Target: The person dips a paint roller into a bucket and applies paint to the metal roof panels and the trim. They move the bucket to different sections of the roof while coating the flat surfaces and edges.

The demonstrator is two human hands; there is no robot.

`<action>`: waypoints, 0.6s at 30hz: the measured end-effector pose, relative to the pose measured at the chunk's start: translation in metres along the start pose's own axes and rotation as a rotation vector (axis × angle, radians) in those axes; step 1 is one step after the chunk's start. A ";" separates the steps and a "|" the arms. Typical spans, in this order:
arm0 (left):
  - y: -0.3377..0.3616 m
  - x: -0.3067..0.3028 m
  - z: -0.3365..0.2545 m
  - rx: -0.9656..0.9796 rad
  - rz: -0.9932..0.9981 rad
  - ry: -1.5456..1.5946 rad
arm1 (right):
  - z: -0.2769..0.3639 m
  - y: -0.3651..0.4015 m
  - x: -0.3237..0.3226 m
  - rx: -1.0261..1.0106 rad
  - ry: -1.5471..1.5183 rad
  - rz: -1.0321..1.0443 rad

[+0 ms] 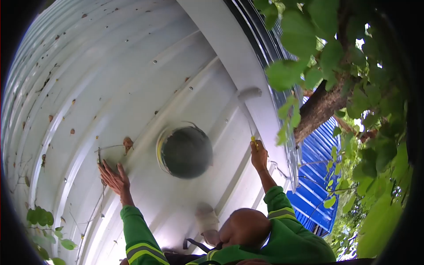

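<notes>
One roller (250, 93), at the trim (247, 57), is gripped by its yellow handle (253, 140) in the closed right hand (259, 155), its shaft running forward and its sleeve set crosswise. The one left hand (116, 177) is open, fingers spread over the roof (137, 97). Between the hands stands one bucket (160, 152), dark grey inside; contents unclear.

The green-sleeved left arm (137, 227) with yellow-and-grey bands reaches forward, its bare left grip (115, 179) back upward with fingers (108, 173) extended, while the matching right arm (277, 201) stretches forward, its bare right grip (259, 156) curled fist-like.
</notes>
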State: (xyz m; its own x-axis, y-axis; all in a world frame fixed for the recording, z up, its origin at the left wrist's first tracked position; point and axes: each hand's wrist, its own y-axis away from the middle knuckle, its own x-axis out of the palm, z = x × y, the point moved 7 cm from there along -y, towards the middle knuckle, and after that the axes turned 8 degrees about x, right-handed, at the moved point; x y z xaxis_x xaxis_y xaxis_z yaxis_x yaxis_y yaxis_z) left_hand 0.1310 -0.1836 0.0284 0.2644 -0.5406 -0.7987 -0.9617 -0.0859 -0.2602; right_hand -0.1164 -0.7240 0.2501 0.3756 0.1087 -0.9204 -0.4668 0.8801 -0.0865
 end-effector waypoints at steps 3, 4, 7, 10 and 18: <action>0.002 0.011 0.025 -0.009 0.037 0.234 | -0.046 0.038 -0.015 0.014 0.014 -0.050; 0.003 0.007 0.026 -0.022 0.089 0.223 | -0.060 0.053 -0.019 0.016 0.010 -0.053; 0.016 -0.013 0.018 0.015 0.037 0.203 | -0.081 0.103 -0.030 -0.097 -0.014 -0.070; 0.012 -0.049 -0.027 0.144 -0.073 0.182 | -0.082 0.139 -0.023 -0.092 -0.041 0.034; -0.030 -0.075 -0.216 0.334 0.284 0.684 | -0.083 0.172 0.002 0.031 -0.149 0.265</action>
State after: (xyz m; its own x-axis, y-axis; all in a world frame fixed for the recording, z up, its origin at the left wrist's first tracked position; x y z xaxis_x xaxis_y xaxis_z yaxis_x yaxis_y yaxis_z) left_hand 0.1242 -0.3211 0.2134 -0.1935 -0.9054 -0.3780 -0.8846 0.3276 -0.3319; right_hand -0.2620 -0.6110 0.2021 0.3583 0.4007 -0.8432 -0.5404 0.8255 0.1627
